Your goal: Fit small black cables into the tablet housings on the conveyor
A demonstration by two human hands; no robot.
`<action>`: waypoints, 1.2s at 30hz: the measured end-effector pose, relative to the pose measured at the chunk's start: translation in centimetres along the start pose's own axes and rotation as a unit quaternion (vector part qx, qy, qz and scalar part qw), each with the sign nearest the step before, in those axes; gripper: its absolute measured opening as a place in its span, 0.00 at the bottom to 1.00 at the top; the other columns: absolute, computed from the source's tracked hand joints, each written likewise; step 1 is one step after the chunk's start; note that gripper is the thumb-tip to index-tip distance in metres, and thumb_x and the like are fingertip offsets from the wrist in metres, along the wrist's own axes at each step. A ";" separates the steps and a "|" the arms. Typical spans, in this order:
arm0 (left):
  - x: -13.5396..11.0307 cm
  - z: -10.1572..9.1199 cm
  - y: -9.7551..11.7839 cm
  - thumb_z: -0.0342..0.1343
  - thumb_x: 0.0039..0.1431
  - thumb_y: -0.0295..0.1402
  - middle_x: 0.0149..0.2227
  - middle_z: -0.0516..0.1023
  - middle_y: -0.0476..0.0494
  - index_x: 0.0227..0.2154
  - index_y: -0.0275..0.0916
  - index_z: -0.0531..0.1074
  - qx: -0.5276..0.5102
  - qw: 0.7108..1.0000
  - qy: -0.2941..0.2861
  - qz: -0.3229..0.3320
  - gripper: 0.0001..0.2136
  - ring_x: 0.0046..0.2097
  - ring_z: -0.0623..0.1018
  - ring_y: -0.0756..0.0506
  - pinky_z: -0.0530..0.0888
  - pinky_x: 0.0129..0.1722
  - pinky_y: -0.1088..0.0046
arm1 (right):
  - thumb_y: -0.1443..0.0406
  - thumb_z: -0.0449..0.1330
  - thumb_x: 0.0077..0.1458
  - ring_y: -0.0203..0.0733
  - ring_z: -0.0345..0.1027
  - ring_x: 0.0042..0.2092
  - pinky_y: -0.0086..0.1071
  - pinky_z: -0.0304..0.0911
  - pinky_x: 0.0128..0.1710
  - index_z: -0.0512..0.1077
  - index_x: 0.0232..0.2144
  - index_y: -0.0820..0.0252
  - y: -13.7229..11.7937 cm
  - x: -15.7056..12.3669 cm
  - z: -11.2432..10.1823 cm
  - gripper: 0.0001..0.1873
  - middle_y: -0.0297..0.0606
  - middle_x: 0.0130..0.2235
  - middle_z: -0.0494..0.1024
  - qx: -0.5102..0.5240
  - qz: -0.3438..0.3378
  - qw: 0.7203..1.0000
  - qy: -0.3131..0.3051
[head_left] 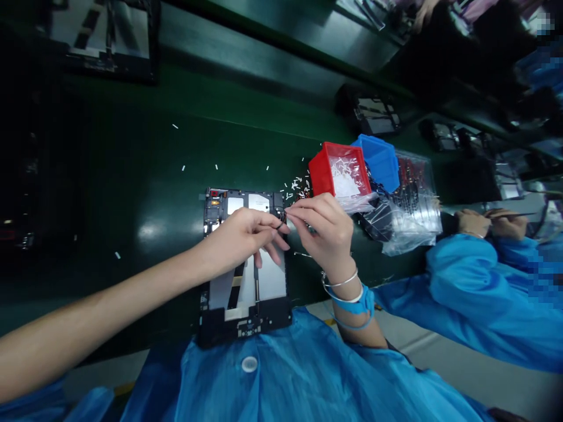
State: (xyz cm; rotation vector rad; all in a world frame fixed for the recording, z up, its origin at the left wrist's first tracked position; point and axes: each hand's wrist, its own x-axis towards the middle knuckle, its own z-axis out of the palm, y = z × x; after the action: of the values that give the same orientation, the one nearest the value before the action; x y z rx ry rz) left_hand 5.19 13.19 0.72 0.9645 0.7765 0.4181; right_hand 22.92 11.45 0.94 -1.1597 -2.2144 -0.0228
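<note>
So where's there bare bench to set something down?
Mostly bare: the green bench left of the open device, beyond the left forearm, bar a few white slips. Crowded: rightward, around the red bin, blue bin and plastic bags.

Here's the dark green worktop (pixel 123 152) sweeping left to right, light gleaming softly on its left; beyond, a glossy strip (pixel 246 64); near right, pale floor (pixel 417 343)!

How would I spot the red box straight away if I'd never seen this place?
Start at the dark green table, where an open black device lies beneath the left hand. Just beyond the right hand stands the red box. Unlike the blue box next to it, it is red and holds a heap of small white pieces.
</note>
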 end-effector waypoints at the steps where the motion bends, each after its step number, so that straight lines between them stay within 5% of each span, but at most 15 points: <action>1: -0.4 0.0 0.1 0.48 0.57 0.25 0.33 0.80 0.38 0.37 0.30 0.72 0.002 1.000 -0.004 0.005 0.09 0.28 0.81 0.47 0.71 0.17 0.82 | 0.72 0.58 0.56 0.39 0.68 0.36 0.34 0.67 0.34 0.75 0.32 0.58 -0.2 0.0 0.2 0.07 0.37 0.32 0.78 0.016 0.004 1.000 0.006; 6: -3.6 -1.0 -0.1 0.49 0.58 0.28 0.35 0.80 0.36 0.39 0.30 0.73 -0.006 1.000 0.002 0.016 0.11 0.29 0.81 0.46 0.72 0.18 0.80 | 0.71 0.59 0.55 0.39 0.70 0.35 0.36 0.67 0.34 0.72 0.31 0.55 -1.5 0.4 1.1 0.05 0.35 0.32 0.78 0.075 0.005 0.997 -0.008; 12: -6.9 -2.2 -1.9 0.51 0.59 0.31 0.32 0.81 0.38 0.40 0.32 0.73 -0.063 0.998 0.004 -0.004 0.10 0.28 0.81 0.45 0.72 0.18 0.79 | 0.72 0.58 0.56 0.39 0.70 0.34 0.33 0.68 0.31 0.75 0.33 0.56 -4.2 0.8 2.1 0.08 0.37 0.33 0.80 0.068 -0.086 0.991 -0.072; 14: -8.1 -2.5 -2.2 0.52 0.60 0.35 0.33 0.81 0.39 0.42 0.34 0.73 -0.034 0.999 0.022 0.001 0.12 0.30 0.81 0.44 0.73 0.19 0.77 | 0.72 0.57 0.57 0.38 0.69 0.34 0.33 0.67 0.31 0.76 0.31 0.56 -4.8 1.0 2.5 0.09 0.36 0.32 0.79 0.097 -0.055 0.991 -0.069; 16: -9.5 -2.9 -2.6 0.53 0.61 0.38 0.35 0.81 0.41 0.44 0.37 0.73 0.042 0.992 0.105 0.048 0.14 0.33 0.81 0.44 0.76 0.24 0.76 | 0.72 0.58 0.56 0.37 0.70 0.34 0.34 0.68 0.33 0.76 0.29 0.55 -5.2 1.2 2.9 0.09 0.35 0.31 0.79 0.170 0.039 0.983 -0.061; 18: -10.8 -3.5 -3.4 0.53 0.61 0.38 0.39 0.81 0.45 0.47 0.41 0.73 0.147 0.952 0.246 0.110 0.13 0.38 0.81 0.45 0.77 0.31 0.75 | 0.70 0.61 0.54 0.36 0.71 0.33 0.32 0.68 0.31 0.76 0.28 0.56 -5.5 1.4 3.6 0.06 0.34 0.30 0.79 0.272 0.174 0.943 -0.077; 20: -11.6 -4.1 -4.7 0.53 0.62 0.36 0.42 0.80 0.48 0.48 0.43 0.72 0.265 0.881 0.360 0.154 0.13 0.40 0.80 0.46 0.77 0.37 0.73 | 0.69 0.63 0.51 0.34 0.71 0.30 0.30 0.67 0.28 0.77 0.29 0.58 -5.8 1.5 4.4 0.03 0.33 0.29 0.79 0.364 0.293 0.877 -0.115; 23: -12.0 -4.6 -7.1 0.52 0.62 0.31 0.45 0.79 0.43 0.49 0.39 0.71 0.440 0.792 0.372 0.202 0.13 0.43 0.80 0.44 0.77 0.42 0.69 | 0.69 0.66 0.46 0.31 0.68 0.27 0.27 0.64 0.25 0.77 0.35 0.60 -6.3 1.4 5.6 0.10 0.31 0.26 0.76 0.428 0.373 0.807 -0.164; 31: -12.2 -4.7 -9.9 0.51 0.58 0.23 0.51 0.75 0.34 0.52 0.35 0.69 0.626 0.680 0.258 0.282 0.18 0.49 0.77 0.37 0.78 0.42 0.60 | 0.69 0.64 0.47 0.28 0.61 0.24 0.25 0.58 0.23 0.77 0.35 0.60 -7.0 0.5 6.6 0.10 0.29 0.24 0.73 0.345 0.363 0.845 -0.187; 36: -11.8 -4.5 -10.0 0.48 0.58 0.22 0.51 0.76 0.35 0.50 0.38 0.72 0.661 0.662 0.231 0.269 0.18 0.50 0.76 0.36 0.77 0.40 0.60 | 0.68 0.63 0.49 0.28 0.61 0.24 0.25 0.58 0.23 0.77 0.36 0.59 -7.4 0.2 6.5 0.10 0.29 0.24 0.74 0.316 0.359 0.857 -0.189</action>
State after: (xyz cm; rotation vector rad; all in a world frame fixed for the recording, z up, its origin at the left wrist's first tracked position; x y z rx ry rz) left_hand -6.17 3.07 -4.57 2.5936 1.2759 0.6158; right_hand 13.88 8.96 -2.21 -1.5798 -1.6975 1.2368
